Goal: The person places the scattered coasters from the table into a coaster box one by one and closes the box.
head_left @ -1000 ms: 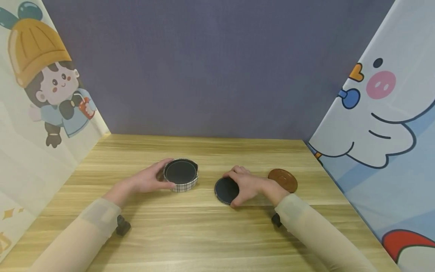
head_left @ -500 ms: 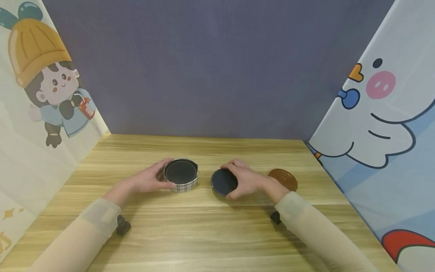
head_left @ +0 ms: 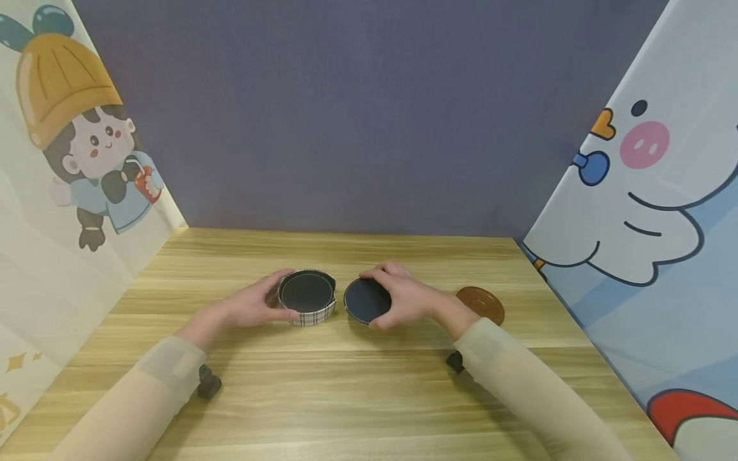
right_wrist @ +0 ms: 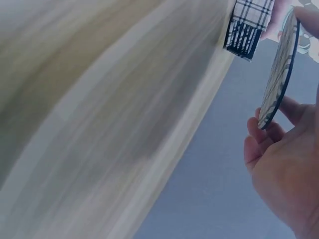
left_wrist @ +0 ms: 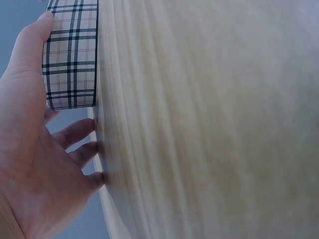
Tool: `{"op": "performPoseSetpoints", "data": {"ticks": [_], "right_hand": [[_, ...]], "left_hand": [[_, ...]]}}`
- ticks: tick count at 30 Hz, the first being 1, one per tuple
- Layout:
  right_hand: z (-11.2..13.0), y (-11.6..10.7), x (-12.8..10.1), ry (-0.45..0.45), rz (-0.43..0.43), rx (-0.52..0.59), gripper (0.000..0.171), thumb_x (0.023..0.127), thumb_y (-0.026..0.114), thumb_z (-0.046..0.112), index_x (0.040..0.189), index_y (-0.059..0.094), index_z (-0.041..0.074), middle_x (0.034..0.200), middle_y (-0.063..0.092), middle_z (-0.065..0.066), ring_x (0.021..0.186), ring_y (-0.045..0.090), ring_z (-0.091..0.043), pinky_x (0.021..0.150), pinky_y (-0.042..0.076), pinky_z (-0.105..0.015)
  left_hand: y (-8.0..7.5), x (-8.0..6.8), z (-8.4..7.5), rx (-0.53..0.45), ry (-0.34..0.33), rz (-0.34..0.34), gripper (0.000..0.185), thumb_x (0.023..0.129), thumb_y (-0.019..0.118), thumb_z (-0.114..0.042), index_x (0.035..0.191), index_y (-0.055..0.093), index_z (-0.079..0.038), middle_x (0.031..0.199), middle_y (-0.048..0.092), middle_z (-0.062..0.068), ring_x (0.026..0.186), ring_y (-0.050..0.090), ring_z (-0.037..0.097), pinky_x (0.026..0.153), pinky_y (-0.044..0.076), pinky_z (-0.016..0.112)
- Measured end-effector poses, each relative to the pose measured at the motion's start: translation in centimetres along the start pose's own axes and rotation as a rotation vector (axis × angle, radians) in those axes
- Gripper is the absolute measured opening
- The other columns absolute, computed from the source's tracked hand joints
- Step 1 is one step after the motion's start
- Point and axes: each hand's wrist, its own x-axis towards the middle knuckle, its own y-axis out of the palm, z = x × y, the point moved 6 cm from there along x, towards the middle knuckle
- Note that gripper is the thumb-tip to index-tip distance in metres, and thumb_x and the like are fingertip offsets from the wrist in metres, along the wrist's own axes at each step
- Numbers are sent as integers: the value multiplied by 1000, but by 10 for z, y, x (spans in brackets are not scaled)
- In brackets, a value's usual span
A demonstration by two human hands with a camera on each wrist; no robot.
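My left hand [head_left: 262,303] grips the side of a round plaid holder [head_left: 307,299] that stands on the wooden table [head_left: 369,384]; its inside looks dark. In the left wrist view the thumb lies along the plaid wall [left_wrist: 72,55], with the fingers curled behind it. My right hand [head_left: 403,298] pinches a dark round coaster [head_left: 366,301] by its rim and holds it tilted just right of the holder, off the table. The right wrist view shows that coaster [right_wrist: 279,74] edge-on, with the plaid holder [right_wrist: 247,25] beyond it.
A brown round coaster [head_left: 480,304] lies flat on the table to the right of my right wrist. Printed cartoon panels wall in the left and right sides, and a purple-grey wall closes the back. The table's front half is bare wood.
My right hand has lifted the dark coaster and carried it left, from beside the brown coaster to close against the plaid holder. My left hand and the holder have stayed put.
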Motion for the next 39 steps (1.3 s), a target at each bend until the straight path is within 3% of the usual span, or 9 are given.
{"op": "performPoseSetpoints", "data": {"ticks": [13, 39], "right_hand": [[12, -1, 28, -11, -11, -44, 106, 76, 89, 52, 168, 44, 24, 152, 46, -9, 136, 42, -29, 110, 44, -49], [32, 13, 73, 3, -5, -11, 104, 78, 90, 51, 166, 48, 15, 155, 45, -12, 141, 40, -31, 115, 42, -50]], "left_hand": [[0, 0, 0, 9, 2, -2, 117, 89, 87, -59, 176, 22, -16, 174, 32, 31, 159, 34, 57, 128, 26, 77], [0, -1, -3, -33, 8, 19, 114, 92, 86, -57, 176, 21, -16, 174, 33, 31, 157, 39, 54, 128, 31, 73]]}}
